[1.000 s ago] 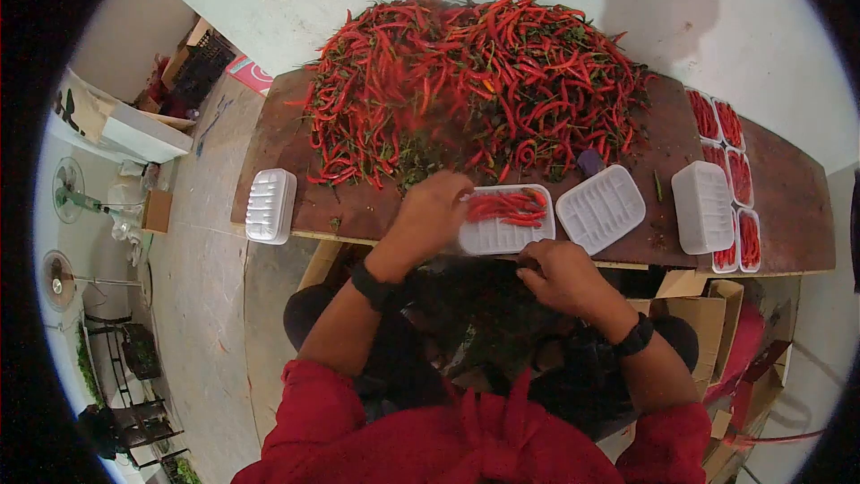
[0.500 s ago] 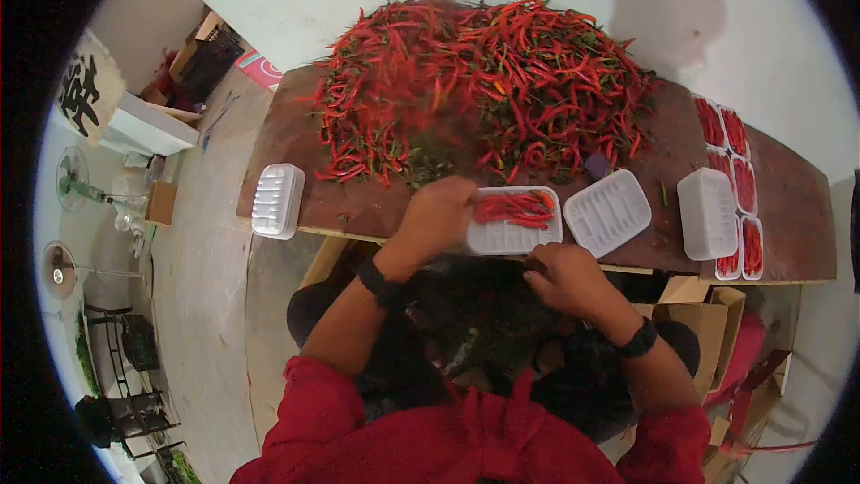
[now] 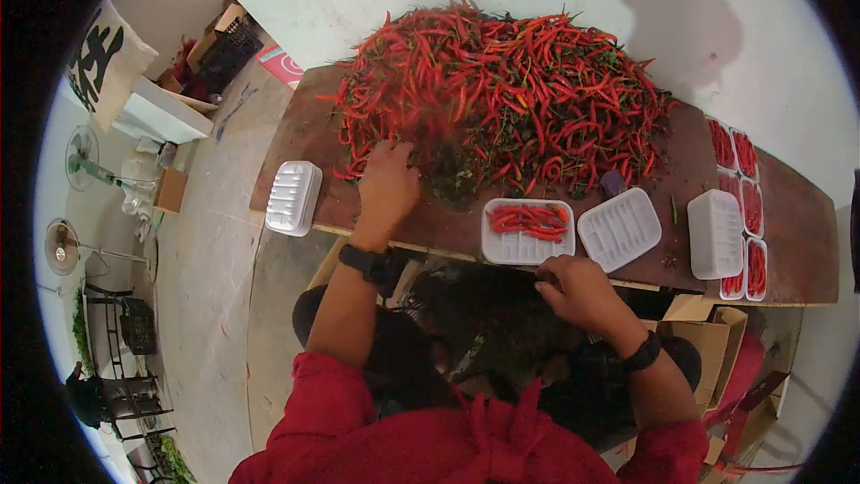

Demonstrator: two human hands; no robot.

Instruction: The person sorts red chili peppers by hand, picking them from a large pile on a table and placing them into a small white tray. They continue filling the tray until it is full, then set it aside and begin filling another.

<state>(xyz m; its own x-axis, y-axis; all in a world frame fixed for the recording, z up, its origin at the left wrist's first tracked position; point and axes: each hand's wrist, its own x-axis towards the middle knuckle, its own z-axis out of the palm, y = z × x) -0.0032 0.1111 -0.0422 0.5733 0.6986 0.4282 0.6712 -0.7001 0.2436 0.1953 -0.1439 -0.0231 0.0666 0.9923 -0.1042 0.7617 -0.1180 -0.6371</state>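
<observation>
My left hand (image 3: 389,188) reaches to the lower left edge of a large heap of red chili peppers (image 3: 573,81), its fingers stretched forward and slightly apart; no pepper shows in it. My right hand (image 3: 584,291) hovers at the table's front edge, just below a white ribbed tray (image 3: 528,252), with fingers curled in and nothing visible in them. Several red chilies (image 3: 530,220) lie side by side in that tray. Close on its right, a second white tray (image 3: 620,229) sits tilted and holds nothing.
Stacked white trays stand at the table's left (image 3: 294,199) and right (image 3: 716,235). Beyond the right stack are several chili-filled trays (image 3: 752,206). A purple object (image 3: 613,183) lies by the heap. A cardboard box (image 3: 708,341) stands below the table (image 3: 430,231).
My left hand has moved from the left rim of the chili tray up and left to the heap. My right hand stays by the tray's front. The whole view has shifted slightly.
</observation>
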